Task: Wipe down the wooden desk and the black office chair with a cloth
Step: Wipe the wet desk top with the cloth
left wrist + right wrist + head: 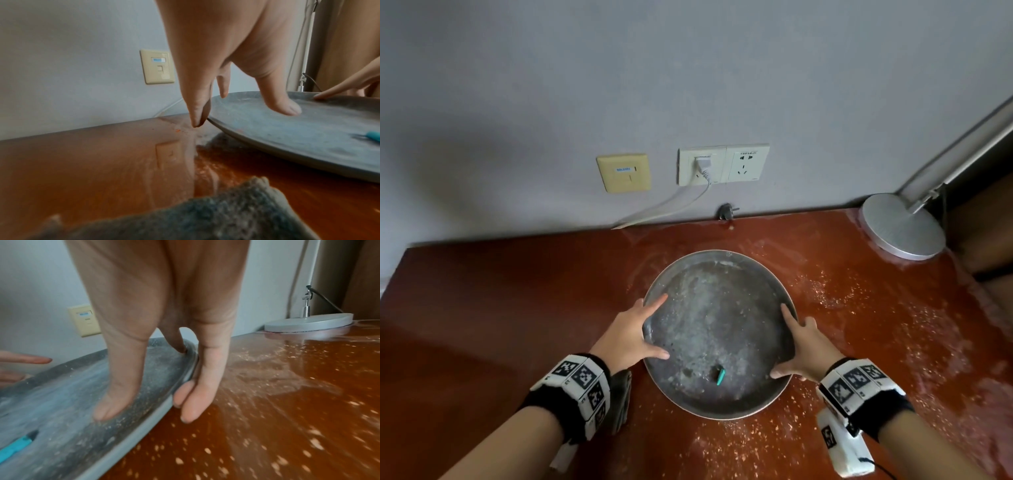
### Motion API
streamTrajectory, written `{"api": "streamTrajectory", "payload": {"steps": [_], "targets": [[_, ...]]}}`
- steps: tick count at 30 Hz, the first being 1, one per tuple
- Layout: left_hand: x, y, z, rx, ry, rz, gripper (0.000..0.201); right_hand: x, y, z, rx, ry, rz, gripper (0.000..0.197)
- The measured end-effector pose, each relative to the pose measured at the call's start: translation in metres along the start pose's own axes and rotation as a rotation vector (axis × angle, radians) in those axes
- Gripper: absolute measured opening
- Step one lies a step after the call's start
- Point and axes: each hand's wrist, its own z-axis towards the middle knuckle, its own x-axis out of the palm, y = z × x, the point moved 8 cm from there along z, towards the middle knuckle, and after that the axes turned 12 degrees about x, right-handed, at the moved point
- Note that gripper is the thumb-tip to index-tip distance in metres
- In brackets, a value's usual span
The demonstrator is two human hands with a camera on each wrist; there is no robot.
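The wooden desk has a glossy red-brown top; its right half is strewn with pale dust and specks. A round grey metal tray, dusty inside, sits at its middle. My left hand grips the tray's left rim, thumb on top and fingertips down at the edge. My right hand grips the right rim, thumb inside and fingers under the edge. A grey cloth lies on the desk under my left wrist; the cloth fills the bottom of the left wrist view. No chair is in view.
A small teal object lies in the tray near its front. A lamp's round silver base stands at the desk's back right corner. Wall sockets with a white cable, and a black plug, sit behind the desk.
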Motion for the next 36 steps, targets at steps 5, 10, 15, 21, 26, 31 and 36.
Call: {"api": "streamTrajectory", "payload": {"steps": [5,10,15,21,26,31,36], "targets": [[-0.033,0.011,-0.017,-0.013,-0.063,-0.048,0.104,-0.013,0.04,-0.002,-0.072,-0.007,-0.012,0.128],[-0.078,0.042,-0.052,-0.099,-0.167,-0.094,0.099,-0.012,0.109,-0.007,-0.155,-0.004,-0.077,0.127],[-0.131,0.088,-0.091,-0.139,-0.27,-0.108,0.096,0.007,0.194,-0.016,-0.248,0.021,-0.138,0.124],[-0.19,0.152,-0.137,-0.185,-0.425,-0.123,0.099,0.038,0.294,-0.023,-0.336,0.063,-0.195,0.12],[-0.228,0.205,-0.165,-0.245,-0.509,-0.151,0.1,0.061,0.368,-0.026,-0.392,0.071,-0.235,0.119],[-0.254,0.244,-0.179,-0.307,-0.574,-0.174,0.104,0.082,0.416,-0.025,-0.398,0.094,-0.269,0.118],[-0.255,0.265,-0.182,-0.337,-0.541,-0.186,0.105,0.103,0.426,-0.024,-0.372,0.117,-0.294,0.118]]}}
